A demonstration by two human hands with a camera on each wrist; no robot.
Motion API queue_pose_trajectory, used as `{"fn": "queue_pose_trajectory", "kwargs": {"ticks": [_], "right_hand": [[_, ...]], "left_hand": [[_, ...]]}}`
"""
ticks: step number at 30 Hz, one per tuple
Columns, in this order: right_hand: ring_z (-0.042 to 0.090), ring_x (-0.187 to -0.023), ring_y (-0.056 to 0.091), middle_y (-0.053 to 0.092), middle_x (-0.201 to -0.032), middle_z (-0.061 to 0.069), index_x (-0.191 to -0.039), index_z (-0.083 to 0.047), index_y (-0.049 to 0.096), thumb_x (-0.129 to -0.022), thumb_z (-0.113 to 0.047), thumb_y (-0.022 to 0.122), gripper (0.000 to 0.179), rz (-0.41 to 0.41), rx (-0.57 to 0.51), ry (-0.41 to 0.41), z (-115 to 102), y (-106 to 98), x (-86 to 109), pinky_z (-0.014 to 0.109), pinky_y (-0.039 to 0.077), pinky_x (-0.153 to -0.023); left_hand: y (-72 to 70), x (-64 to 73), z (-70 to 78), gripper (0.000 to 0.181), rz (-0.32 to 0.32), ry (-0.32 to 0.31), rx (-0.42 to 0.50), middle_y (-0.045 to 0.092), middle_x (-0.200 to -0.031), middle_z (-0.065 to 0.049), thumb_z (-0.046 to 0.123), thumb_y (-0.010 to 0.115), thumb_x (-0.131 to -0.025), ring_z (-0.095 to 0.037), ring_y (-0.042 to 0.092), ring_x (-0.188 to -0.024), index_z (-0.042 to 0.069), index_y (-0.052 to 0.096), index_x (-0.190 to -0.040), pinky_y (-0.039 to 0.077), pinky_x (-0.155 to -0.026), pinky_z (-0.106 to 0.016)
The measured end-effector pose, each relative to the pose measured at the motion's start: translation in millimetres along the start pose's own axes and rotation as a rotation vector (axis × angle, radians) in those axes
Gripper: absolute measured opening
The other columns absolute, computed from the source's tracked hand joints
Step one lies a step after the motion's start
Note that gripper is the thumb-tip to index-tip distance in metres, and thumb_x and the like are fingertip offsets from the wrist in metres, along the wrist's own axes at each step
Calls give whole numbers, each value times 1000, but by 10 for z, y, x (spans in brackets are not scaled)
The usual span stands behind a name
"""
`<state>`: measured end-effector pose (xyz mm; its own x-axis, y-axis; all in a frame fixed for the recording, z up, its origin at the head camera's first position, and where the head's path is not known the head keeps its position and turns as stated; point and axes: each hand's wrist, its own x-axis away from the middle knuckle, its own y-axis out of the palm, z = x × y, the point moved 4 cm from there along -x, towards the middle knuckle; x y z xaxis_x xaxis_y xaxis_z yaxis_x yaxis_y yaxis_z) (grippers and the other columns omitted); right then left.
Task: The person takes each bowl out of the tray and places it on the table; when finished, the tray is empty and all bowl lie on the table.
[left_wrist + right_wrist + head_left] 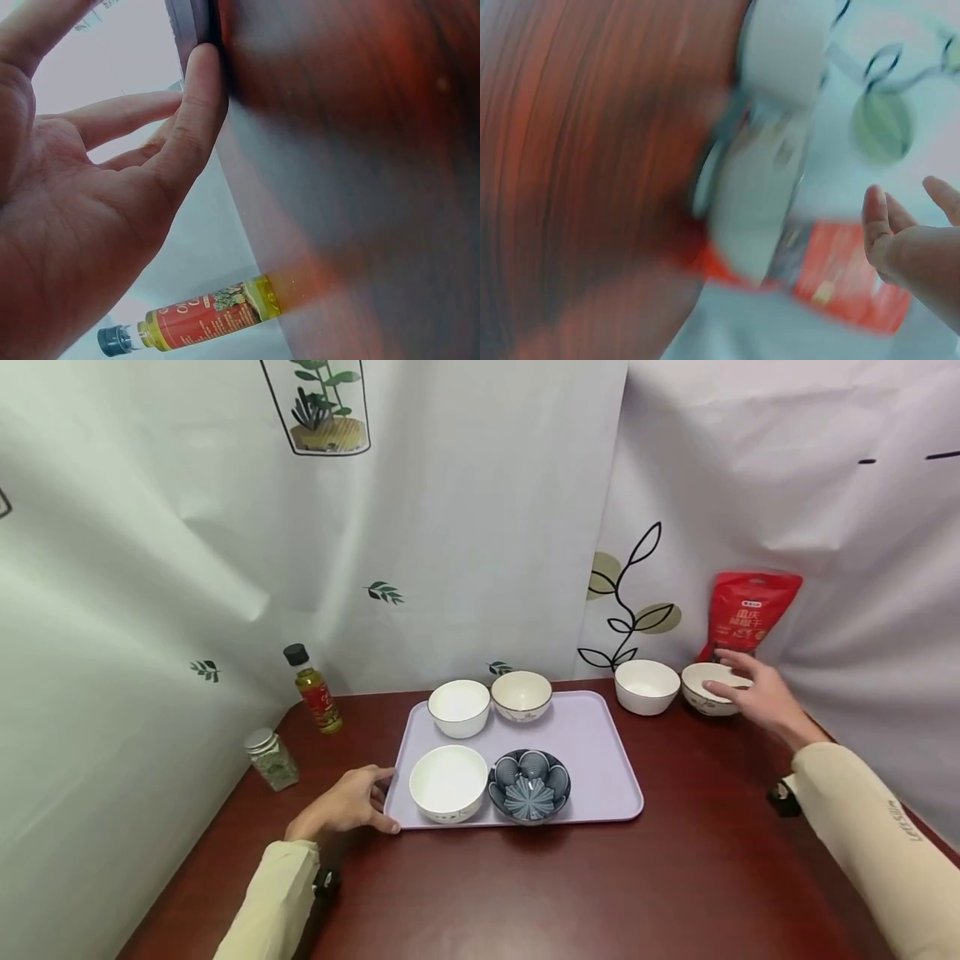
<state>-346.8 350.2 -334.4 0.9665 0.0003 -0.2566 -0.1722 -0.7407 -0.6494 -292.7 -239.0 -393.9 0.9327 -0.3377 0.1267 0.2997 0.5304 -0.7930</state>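
Observation:
At the left edge of a lilac tray (600,760), my left hand (352,797) rests with fingers extended. In the left wrist view its fingertips meet the tray's rim (182,26). My right hand (765,697) hovers at a flowered white bowl (708,703) on the right, thumb and fingers spread over its side. The blurred right wrist view has that hand (911,232) apart from the bowl (754,202). The tray bears a white bowl (459,714), a cream bowl (522,708), a larger white bowl (448,810) and a blue patterned bowl (529,793).
Another white bowl (647,697) stands right of the tray. A red food bag (750,610) leans against the curtain (480,527) behind the right hand. To the left stand an oil bottle (318,697) and a seasoning jar (272,760) on the dark red table (570,893).

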Motion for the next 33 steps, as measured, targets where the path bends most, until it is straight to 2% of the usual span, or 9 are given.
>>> {"fn": "queue_pose_trajectory", "kwargs": {"ticks": [3, 6, 9, 10, 13, 16, 22, 27, 33], "right_hand": [[50, -132, 45, 43, -147, 35, -153, 0, 36, -96, -24, 67, 69, -56, -49, -65, -255, 177, 34, 1, 36, -80], [48, -134, 45, 44, -149, 31, -153, 0, 36, -96, -19, 66, 67, -151, -85, -135, -464, 396, 67, 1, 38, -86], [47, -136, 46, 42, -153, 27, -153, -1, 36, -95, -16, 68, 68, -281, -107, -216, -655, 654, 122, 18, 47, -100], [48, -136, 46, 40, -154, 27, -154, -1, 35, -95, -15, 68, 69, -333, -118, -245, -713, 748, 143, 28, 50, -103], [49, -139, 44, 38, -156, 26, -156, -4, 32, -93, -17, 69, 74, -472, -137, -319, -886, 1019, 195, 53, 48, -107], [50, -140, 41, 39, -154, 28, -157, -5, 28, -91, -19, 71, 80, -604, -170, -373, -1024, 1254, 246, 60, 44, -109], [48, -147, 32, 32, -157, 31, -159, -4, 21, -85, -20, 79, 96, -844, -236, -350, -1257, 1621, 375, 60, 38, -115], [43, -148, 31, 34, -158, 27, -159, -2, 21, -79, -19, 84, 102, -914, -220, -344, -1347, 1807, 410, 62, 36, -115], [33, -145, 35, 40, -158, 14, -159, -5, 23, -71, -21, 90, 111, -949, -176, -352, -1373, 1917, 415, 53, 28, -120]], "left_hand": [[9, -4, -3, 97, -5, 10, 4, 63, -116, -24, 14, 95, -64, -23, 69, -92, -15, 45, -142, 62, -79, -38], [-6, -4, 4, 97, -5, 15, 6, 63, -117, -24, 14, 95, -65, -23, 69, -92, -15, 44, -142, 62, -79, -38], [-9, 7, 13, 97, -8, 12, 3, 62, -116, -24, 14, 94, -65, -23, 69, -92, -15, 44, -142, 62, -79, -39], [-11, 12, 14, 97, -8, 9, 2, 62, -116, -24, 14, 95, -65, -23, 69, -92, -15, 44, -142, 62, -79, -39], [-13, 23, 10, 97, -8, 1, -2, 62, -116, -23, 14, 94, -64, -23, 69, -92, -15, 44, -142, 62, -79, -39], [-10, 24, 7, 97, -9, 0, 0, 62, -116, -23, 13, 94, -64, -23, 69, -92, -15, 44, -142, 61, -79, -39], [-9, 9, 11, 96, -13, -1, -3, 61, -116, -23, 12, 94, -64, -23, 69, -92, -15, 45, -142, 61, -79, -38], [-1, 13, 14, 97, -10, -7, 0, 60, -116, -23, 12, 94, -64, -23, 69, -92, -15, 45, -142, 62, -79, -39], [-7, 16, 9, 97, -12, 0, 8, 61, -115, -23, 12, 95, -63, -23, 69, -91, -16, 44, -142, 62, -78, -37]]}}
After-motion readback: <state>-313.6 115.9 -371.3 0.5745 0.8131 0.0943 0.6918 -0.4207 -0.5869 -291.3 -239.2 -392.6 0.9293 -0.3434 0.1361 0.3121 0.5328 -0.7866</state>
